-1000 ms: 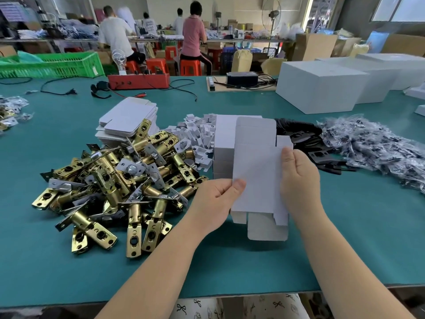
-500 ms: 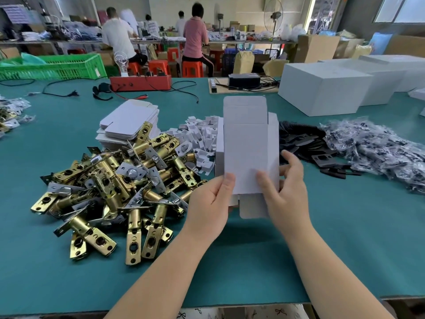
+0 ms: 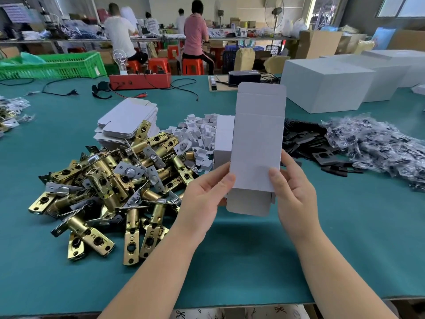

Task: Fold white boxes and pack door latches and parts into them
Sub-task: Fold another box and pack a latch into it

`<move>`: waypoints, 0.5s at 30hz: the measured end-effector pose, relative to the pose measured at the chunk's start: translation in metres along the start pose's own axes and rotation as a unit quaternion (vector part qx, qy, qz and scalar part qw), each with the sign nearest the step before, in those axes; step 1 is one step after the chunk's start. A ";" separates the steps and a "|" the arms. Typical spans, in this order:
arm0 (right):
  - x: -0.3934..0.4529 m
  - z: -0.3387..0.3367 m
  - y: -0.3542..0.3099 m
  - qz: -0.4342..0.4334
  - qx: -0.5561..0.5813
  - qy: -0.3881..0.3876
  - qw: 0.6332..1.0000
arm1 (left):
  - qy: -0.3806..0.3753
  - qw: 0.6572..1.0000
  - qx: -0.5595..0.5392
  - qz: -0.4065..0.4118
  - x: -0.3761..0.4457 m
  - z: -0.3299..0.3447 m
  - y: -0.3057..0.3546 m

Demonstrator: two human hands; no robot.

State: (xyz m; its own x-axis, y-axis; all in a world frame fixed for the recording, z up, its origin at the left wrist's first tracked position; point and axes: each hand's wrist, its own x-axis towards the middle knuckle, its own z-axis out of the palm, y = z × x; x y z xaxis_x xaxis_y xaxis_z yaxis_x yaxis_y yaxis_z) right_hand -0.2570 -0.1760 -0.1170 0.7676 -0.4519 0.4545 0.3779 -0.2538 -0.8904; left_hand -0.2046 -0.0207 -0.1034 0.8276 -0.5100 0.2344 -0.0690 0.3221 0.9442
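I hold a white box blank upright above the green table, its top flap standing up and its bottom flap hanging down. My left hand pinches its lower left edge with the thumb in front. My right hand grips the lower right edge, thumb on the front face. A pile of brass door latches lies to the left. Behind it sits a stack of flat white box blanks.
Small white card inserts and a folded white box lie behind the blank. Black plates and bagged parts spread to the right. Large white cartons stand at the back right, a red device and a green crate at the back.
The box blank has been lifted higher and opened from flat towards a tube. Both hands moved up with it and shifted to its lower edges.
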 end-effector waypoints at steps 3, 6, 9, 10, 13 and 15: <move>-0.001 0.001 -0.002 -0.008 0.025 -0.031 0.999 | 0.038 0.999 -0.001 0.026 0.000 0.001 -0.001; -0.003 0.000 -0.006 -0.036 0.031 -0.059 0.997 | 0.069 0.997 -0.005 0.040 0.001 -0.001 0.000; -0.004 -0.001 -0.007 -0.050 0.018 -0.091 0.994 | 0.093 0.995 -0.037 0.026 0.002 -0.002 0.001; -0.004 -0.003 -0.007 -0.053 0.017 -0.103 0.993 | 0.101 0.994 -0.043 0.018 0.003 -0.002 0.002; -0.004 -0.007 -0.007 -0.036 0.034 -0.139 0.989 | 0.089 0.993 -0.074 -0.003 0.004 -0.006 0.006; -0.002 -0.009 -0.008 -0.015 0.065 -0.156 0.986 | 0.038 0.994 -0.105 -0.015 0.005 -0.011 0.009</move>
State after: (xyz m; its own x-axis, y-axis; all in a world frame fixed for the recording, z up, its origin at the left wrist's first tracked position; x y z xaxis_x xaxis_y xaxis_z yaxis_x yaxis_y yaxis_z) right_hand -0.2659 -0.1807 -0.1109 0.8692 -0.1557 0.4694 0.4503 -0.1431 -0.8813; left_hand -0.1951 -0.0120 -0.0959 0.8680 -0.4622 0.1815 0.0667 0.4707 0.8798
